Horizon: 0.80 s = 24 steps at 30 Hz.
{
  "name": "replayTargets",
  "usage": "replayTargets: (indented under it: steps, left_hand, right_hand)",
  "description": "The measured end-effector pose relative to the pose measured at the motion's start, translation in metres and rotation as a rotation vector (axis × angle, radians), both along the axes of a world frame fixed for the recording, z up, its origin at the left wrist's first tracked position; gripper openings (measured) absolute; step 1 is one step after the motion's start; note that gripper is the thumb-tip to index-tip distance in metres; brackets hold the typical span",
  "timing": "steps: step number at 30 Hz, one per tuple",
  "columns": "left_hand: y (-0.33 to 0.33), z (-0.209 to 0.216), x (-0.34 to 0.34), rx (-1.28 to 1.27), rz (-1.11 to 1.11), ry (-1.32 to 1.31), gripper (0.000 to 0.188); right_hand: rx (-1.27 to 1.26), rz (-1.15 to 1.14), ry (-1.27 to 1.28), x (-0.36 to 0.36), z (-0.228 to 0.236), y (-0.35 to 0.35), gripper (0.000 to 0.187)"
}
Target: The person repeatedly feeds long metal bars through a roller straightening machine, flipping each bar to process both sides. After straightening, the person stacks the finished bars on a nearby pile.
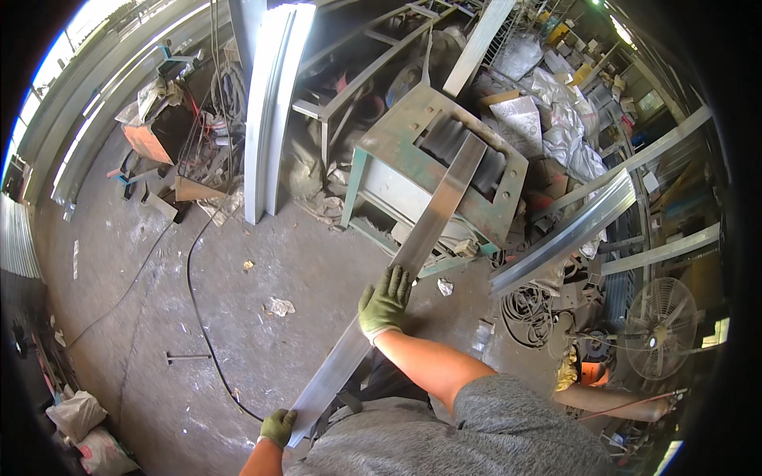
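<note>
I watch remotely as the left hand [277, 428] pinches the near end of the bar [429, 230], its hold partly hidden; the right hand [385, 305] lies across, grip spread. Beyond, the bar masks part of the machine's [397, 131] dark roller [444, 141]; contact there is unclear.

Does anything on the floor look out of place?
Yes. Crumpled scrap lies loose on the floor, and a black cable curves toward the left hand, untidy near someone handling a metal bar.
</note>
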<state>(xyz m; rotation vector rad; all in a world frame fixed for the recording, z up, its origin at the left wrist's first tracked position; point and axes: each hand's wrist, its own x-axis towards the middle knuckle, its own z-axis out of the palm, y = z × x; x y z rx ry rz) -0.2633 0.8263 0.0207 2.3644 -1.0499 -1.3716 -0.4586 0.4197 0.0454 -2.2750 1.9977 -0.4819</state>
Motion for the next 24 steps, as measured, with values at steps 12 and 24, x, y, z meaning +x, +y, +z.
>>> replayTargets:
  steps: [12, 24]
  left_hand:
    - [0.013, -0.002, 0.009, 0.049, -0.016, 0.002, 0.052]
    - [-0.244, 0.061, -0.067, 0.077, -0.069, -0.027, 0.064]
  right_hand:
    - [0.061, 0.155, -0.069, -0.011, -0.002, 0.014, 0.086]
    - [-0.085, 0.072, 0.049, -0.077, 0.022, -0.223, 0.074]
